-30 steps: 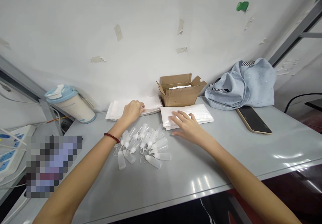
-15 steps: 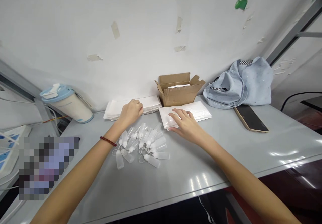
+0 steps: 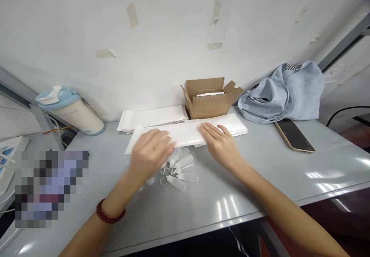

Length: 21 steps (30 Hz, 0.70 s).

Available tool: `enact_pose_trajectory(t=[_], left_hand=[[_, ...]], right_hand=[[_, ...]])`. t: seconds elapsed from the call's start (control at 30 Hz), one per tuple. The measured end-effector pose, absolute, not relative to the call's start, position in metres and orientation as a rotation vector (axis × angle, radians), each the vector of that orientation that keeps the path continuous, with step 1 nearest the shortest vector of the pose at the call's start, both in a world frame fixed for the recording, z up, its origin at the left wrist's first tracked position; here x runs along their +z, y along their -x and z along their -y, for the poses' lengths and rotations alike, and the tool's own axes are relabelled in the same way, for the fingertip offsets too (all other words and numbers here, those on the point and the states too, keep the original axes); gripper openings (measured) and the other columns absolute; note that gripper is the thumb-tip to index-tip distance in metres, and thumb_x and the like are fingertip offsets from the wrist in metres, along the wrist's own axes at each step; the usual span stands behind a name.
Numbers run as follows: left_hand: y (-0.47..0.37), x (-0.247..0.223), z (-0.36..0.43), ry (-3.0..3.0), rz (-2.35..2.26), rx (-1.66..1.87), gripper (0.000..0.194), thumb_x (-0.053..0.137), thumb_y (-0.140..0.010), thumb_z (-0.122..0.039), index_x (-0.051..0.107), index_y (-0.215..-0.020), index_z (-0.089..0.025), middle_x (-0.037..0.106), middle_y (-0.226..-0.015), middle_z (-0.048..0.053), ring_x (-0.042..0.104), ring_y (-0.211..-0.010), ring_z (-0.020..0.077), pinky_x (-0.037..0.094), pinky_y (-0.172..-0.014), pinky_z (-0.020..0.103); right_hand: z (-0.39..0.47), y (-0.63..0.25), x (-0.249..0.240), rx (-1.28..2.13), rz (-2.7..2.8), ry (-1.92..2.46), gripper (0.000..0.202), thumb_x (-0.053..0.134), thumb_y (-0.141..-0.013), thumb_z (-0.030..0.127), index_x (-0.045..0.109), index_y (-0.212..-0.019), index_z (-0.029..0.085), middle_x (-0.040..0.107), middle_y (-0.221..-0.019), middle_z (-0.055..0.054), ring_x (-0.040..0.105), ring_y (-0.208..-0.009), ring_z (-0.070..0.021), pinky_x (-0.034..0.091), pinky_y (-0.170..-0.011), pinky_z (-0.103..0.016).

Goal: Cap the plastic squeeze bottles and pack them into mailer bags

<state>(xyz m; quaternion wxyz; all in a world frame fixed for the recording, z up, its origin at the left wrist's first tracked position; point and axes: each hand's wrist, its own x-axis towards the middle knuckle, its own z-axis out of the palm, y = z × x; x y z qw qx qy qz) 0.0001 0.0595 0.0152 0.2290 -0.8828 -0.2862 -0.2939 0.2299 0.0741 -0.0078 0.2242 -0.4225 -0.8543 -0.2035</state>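
Observation:
A flat white envelope (image 3: pixel 181 133) stretches between my hands, above part of a pile of small clear plastic bottles (image 3: pixel 185 165) with white caps. My left hand (image 3: pixel 150 151), smeared by motion, is closed at the envelope's near left side. At the right end, the fingers of my right hand (image 3: pixel 219 143) lie together over the envelope, the thumb hidden beneath. Under and beyond that hand rests a stack of white envelopes (image 3: pixel 235 124). Another white envelope stack (image 3: pixel 156 114) lies against the wall.
An open cardboard box (image 3: pixel 212 106) stands at the back. Right of it are a light blue cloth bag (image 3: pixel 303 91) and a phone (image 3: pixel 294 135). A cream tumbler (image 3: pixel 78 114), a pixelated item (image 3: pixel 52 189) and a power strip (image 3: pixel 11 160) are on the left.
My left hand has moved nearer, bringing a white envelope off the left stack and over the bottles. My right hand's fingers have come together at its right end. The view has shifted slightly.

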Motion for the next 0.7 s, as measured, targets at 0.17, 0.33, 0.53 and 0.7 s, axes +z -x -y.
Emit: enact_pose_trajectory(t=[0.17, 0.33, 0.53, 0.7], left_hand=[[0.052, 0.016, -0.074, 2.021, 2.044, -1.495, 0.036, 0.065, -0.078, -0.029, 0.061, -0.111, -0.015, 0.053, -0.131, 0.016, 0.041, -0.126, 0.0333, 0.032, -0.104, 0.049], [0.071, 0.027, -0.071, 2.243, 2.695, -1.758, 0.031, 0.063, -0.077, -0.034, 0.069, -0.1, -0.015, 0.074, -0.088, 0.01, 0.069, -0.078, 0.0253, 0.056, -0.065, 0.033], [0.051, 0.029, -0.06, 2.344, 2.918, -2.096, 0.028, 0.066, -0.075, -0.03, 0.07, -0.099, -0.017, 0.075, -0.082, 0.005, 0.068, -0.064, 0.0184, 0.054, -0.054, 0.024], [0.024, 0.026, -0.042, 2.839, 2.759, -2.024, 0.026, 0.068, -0.078, -0.03, 0.07, -0.102, -0.019, 0.075, -0.085, 0.004, 0.069, -0.069, 0.0182, 0.055, -0.06, 0.025]], right_hand=[[-0.08, -0.238, -0.004, -0.624, 2.233, 1.213, 0.043, 0.032, -0.085, -0.003, 0.057, -0.12, 0.008, 0.06, -0.124, -0.015, 0.057, -0.116, -0.0254, 0.045, -0.088, -0.04], [-0.074, -0.233, -0.002, -0.602, 2.215, 1.288, 0.045, 0.033, -0.084, -0.004, 0.051, -0.124, 0.005, 0.057, -0.129, -0.017, 0.052, -0.121, -0.0264, 0.043, -0.09, -0.041], [-0.063, -0.224, 0.006, -0.455, 2.306, 1.365, 0.057, 0.045, -0.074, 0.003, 0.042, -0.131, 0.007, 0.051, -0.132, -0.023, 0.046, -0.122, -0.035, 0.034, -0.093, -0.056], [-0.04, -0.216, 0.023, -0.07, 2.619, 1.061, 0.081, 0.056, -0.068, 0.025, 0.026, -0.141, 0.011, 0.022, -0.149, -0.021, 0.019, -0.135, -0.0385, 0.022, -0.101, -0.062]])
